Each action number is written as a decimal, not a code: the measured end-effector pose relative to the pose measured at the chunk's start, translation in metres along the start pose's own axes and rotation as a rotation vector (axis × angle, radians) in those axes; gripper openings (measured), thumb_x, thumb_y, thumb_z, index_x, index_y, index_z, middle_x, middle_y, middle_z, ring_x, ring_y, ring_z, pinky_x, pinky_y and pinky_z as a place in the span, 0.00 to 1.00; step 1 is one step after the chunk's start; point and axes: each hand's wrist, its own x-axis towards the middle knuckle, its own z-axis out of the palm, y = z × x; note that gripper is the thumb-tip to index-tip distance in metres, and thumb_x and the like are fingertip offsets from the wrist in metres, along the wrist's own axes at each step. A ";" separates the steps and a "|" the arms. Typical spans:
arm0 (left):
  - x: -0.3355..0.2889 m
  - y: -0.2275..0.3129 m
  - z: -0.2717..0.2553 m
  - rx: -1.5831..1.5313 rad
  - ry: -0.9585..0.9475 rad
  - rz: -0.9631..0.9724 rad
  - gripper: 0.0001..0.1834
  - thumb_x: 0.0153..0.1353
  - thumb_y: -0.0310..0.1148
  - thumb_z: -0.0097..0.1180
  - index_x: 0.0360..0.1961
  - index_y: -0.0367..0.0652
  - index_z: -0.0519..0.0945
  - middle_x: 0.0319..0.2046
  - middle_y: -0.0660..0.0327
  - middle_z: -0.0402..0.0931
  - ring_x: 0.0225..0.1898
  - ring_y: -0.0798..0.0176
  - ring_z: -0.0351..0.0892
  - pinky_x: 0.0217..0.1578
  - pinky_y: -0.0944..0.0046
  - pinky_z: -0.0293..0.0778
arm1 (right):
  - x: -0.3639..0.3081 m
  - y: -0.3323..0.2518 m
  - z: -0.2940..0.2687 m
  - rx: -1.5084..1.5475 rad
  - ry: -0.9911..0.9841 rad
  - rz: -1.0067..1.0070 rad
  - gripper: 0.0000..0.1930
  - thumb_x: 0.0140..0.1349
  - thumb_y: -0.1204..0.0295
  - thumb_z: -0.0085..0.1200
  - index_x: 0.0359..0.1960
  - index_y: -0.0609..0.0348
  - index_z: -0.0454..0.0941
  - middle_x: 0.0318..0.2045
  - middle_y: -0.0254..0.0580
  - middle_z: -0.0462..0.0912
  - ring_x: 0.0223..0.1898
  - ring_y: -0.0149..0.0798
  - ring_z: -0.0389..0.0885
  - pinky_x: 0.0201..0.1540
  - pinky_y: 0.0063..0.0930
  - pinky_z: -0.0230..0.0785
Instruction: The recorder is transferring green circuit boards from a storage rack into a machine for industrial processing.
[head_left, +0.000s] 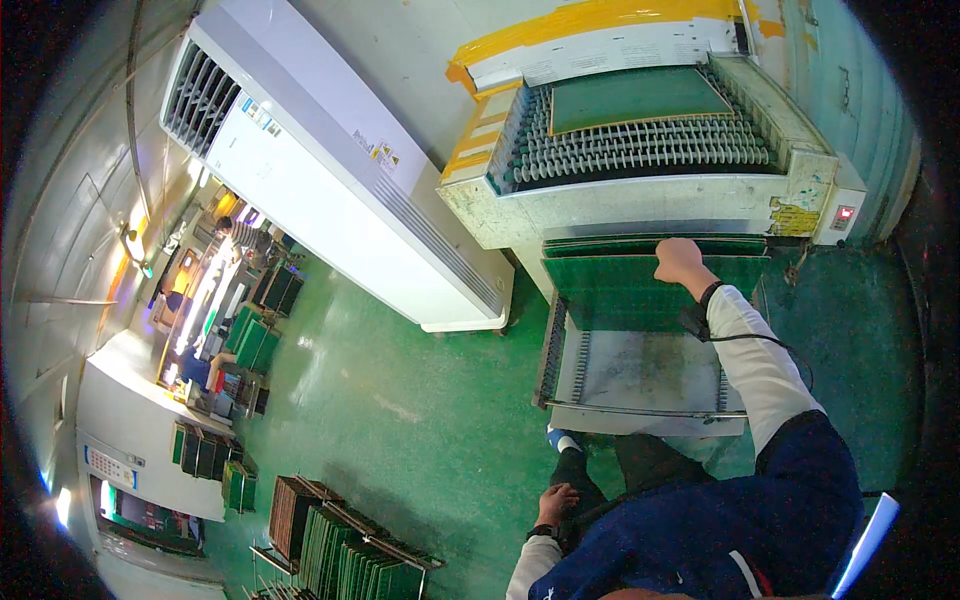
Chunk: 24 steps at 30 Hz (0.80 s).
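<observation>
Right hand, far: we grip a green board by its top edge, in the rack. Left hand, near, by our leg: we cannot tell its grip.

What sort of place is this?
Probably a factory workshop: there's a roller machine with a green panel on it, and more green panels stand upright in a rack before it.

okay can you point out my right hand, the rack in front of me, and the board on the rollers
Right hand (pixel 680 262): head view, middle of the fist.
Rack (pixel 645 372): head view, its pale base.
Board on the rollers (pixel 638 100): head view, its green top face.
</observation>
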 end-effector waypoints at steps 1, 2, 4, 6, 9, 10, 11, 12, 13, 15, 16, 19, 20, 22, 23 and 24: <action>0.000 0.000 0.000 0.006 0.006 -0.002 0.17 0.61 0.34 0.52 0.47 0.33 0.72 0.33 0.54 0.79 0.27 0.62 0.79 0.28 0.67 0.75 | 0.000 -0.001 0.000 0.000 -0.003 0.000 0.09 0.41 0.70 0.55 0.24 0.60 0.81 0.27 0.51 0.82 0.32 0.51 0.81 0.34 0.42 0.74; 0.000 0.000 0.000 0.003 0.010 -0.002 0.17 0.61 0.34 0.52 0.47 0.33 0.72 0.33 0.54 0.79 0.27 0.62 0.79 0.27 0.67 0.75 | 0.000 -0.001 -0.001 -0.002 -0.005 0.002 0.09 0.41 0.70 0.55 0.24 0.60 0.81 0.27 0.51 0.82 0.32 0.51 0.81 0.34 0.42 0.74; -0.001 0.000 0.001 -0.001 0.015 -0.003 0.17 0.61 0.34 0.52 0.46 0.33 0.72 0.33 0.54 0.78 0.27 0.62 0.79 0.27 0.67 0.75 | 0.000 -0.001 -0.001 -0.008 -0.010 0.007 0.09 0.41 0.70 0.56 0.24 0.60 0.81 0.27 0.51 0.82 0.32 0.51 0.82 0.34 0.42 0.74; -0.001 0.001 0.003 0.008 0.004 0.006 0.16 0.61 0.34 0.52 0.46 0.33 0.72 0.33 0.54 0.78 0.27 0.62 0.79 0.27 0.68 0.75 | 0.000 0.002 -0.001 -0.015 -0.009 0.008 0.09 0.41 0.70 0.56 0.24 0.60 0.81 0.27 0.51 0.82 0.32 0.50 0.82 0.35 0.42 0.74; 0.001 -0.002 0.000 -0.012 -0.011 0.012 0.16 0.61 0.34 0.52 0.46 0.32 0.72 0.33 0.54 0.78 0.26 0.61 0.79 0.27 0.68 0.75 | 0.000 0.000 -0.002 -0.014 -0.015 0.003 0.09 0.41 0.69 0.56 0.25 0.60 0.81 0.27 0.51 0.82 0.32 0.50 0.82 0.35 0.41 0.75; 0.002 -0.003 -0.002 -0.024 -0.017 0.014 0.16 0.61 0.33 0.52 0.46 0.32 0.72 0.32 0.54 0.78 0.26 0.61 0.79 0.26 0.68 0.75 | -0.001 -0.001 -0.003 -0.012 -0.018 0.001 0.09 0.41 0.69 0.57 0.25 0.60 0.81 0.27 0.51 0.82 0.32 0.50 0.82 0.35 0.41 0.75; 0.003 -0.004 -0.003 -0.022 -0.009 0.011 0.16 0.61 0.33 0.52 0.46 0.32 0.72 0.32 0.54 0.78 0.26 0.61 0.79 0.26 0.68 0.75 | -0.001 -0.003 -0.004 -0.014 -0.019 0.001 0.09 0.41 0.69 0.56 0.25 0.60 0.81 0.28 0.51 0.82 0.32 0.50 0.82 0.35 0.41 0.75; 0.004 -0.006 -0.005 -0.021 0.000 0.007 0.16 0.61 0.33 0.52 0.46 0.32 0.72 0.32 0.54 0.78 0.26 0.61 0.79 0.26 0.67 0.75 | -0.001 -0.004 -0.005 -0.015 -0.021 0.000 0.10 0.41 0.69 0.56 0.25 0.60 0.81 0.28 0.51 0.82 0.32 0.50 0.82 0.35 0.41 0.75; 0.005 -0.006 -0.004 -0.018 0.005 0.004 0.16 0.61 0.33 0.52 0.46 0.32 0.72 0.32 0.54 0.78 0.26 0.61 0.79 0.26 0.67 0.75 | -0.001 -0.004 -0.005 -0.018 -0.023 0.003 0.10 0.41 0.69 0.56 0.25 0.60 0.81 0.28 0.51 0.82 0.32 0.50 0.82 0.35 0.41 0.75; 0.006 -0.006 -0.004 -0.017 0.005 0.002 0.16 0.61 0.33 0.52 0.46 0.32 0.71 0.32 0.54 0.78 0.26 0.61 0.79 0.26 0.67 0.75 | -0.001 -0.003 -0.004 -0.017 -0.017 0.003 0.10 0.41 0.69 0.56 0.25 0.60 0.81 0.28 0.51 0.82 0.32 0.50 0.82 0.35 0.42 0.75; 0.005 -0.005 -0.003 -0.016 0.004 0.001 0.17 0.61 0.33 0.52 0.47 0.32 0.71 0.32 0.54 0.78 0.26 0.61 0.79 0.26 0.67 0.75 | 0.000 -0.002 -0.004 -0.017 -0.015 0.004 0.10 0.41 0.70 0.56 0.25 0.60 0.81 0.28 0.51 0.82 0.32 0.50 0.82 0.35 0.42 0.75; 0.003 -0.003 -0.001 -0.018 -0.006 0.006 0.17 0.61 0.33 0.52 0.47 0.32 0.71 0.33 0.54 0.78 0.27 0.61 0.79 0.27 0.67 0.75 | 0.000 0.000 -0.003 -0.021 -0.026 0.009 0.09 0.41 0.70 0.55 0.25 0.60 0.81 0.27 0.51 0.82 0.32 0.50 0.82 0.35 0.42 0.75; 0.003 -0.003 -0.001 -0.011 -0.003 0.006 0.17 0.61 0.33 0.52 0.47 0.32 0.71 0.33 0.54 0.78 0.27 0.61 0.79 0.27 0.67 0.75 | 0.000 -0.001 -0.004 -0.017 -0.027 0.009 0.09 0.41 0.70 0.55 0.25 0.60 0.81 0.27 0.51 0.82 0.32 0.50 0.82 0.35 0.42 0.75; 0.003 -0.003 -0.002 0.001 0.001 0.007 0.17 0.61 0.33 0.52 0.48 0.32 0.71 0.33 0.54 0.78 0.28 0.61 0.80 0.27 0.67 0.76 | -0.001 -0.001 -0.005 -0.009 -0.029 0.008 0.09 0.41 0.70 0.55 0.24 0.60 0.81 0.27 0.51 0.82 0.32 0.50 0.82 0.35 0.41 0.75; 0.004 -0.004 -0.003 0.000 0.002 0.004 0.17 0.61 0.33 0.52 0.48 0.32 0.71 0.33 0.54 0.78 0.28 0.61 0.80 0.28 0.67 0.76 | -0.001 -0.002 -0.005 -0.009 -0.024 0.008 0.09 0.41 0.70 0.55 0.24 0.61 0.81 0.27 0.51 0.82 0.31 0.50 0.82 0.34 0.42 0.75; 0.004 -0.004 -0.003 -0.001 0.004 0.002 0.18 0.61 0.33 0.52 0.48 0.32 0.71 0.33 0.54 0.78 0.28 0.61 0.80 0.28 0.67 0.76 | -0.001 -0.002 -0.005 -0.008 -0.019 0.009 0.09 0.41 0.70 0.55 0.24 0.61 0.81 0.26 0.51 0.82 0.31 0.50 0.82 0.34 0.42 0.75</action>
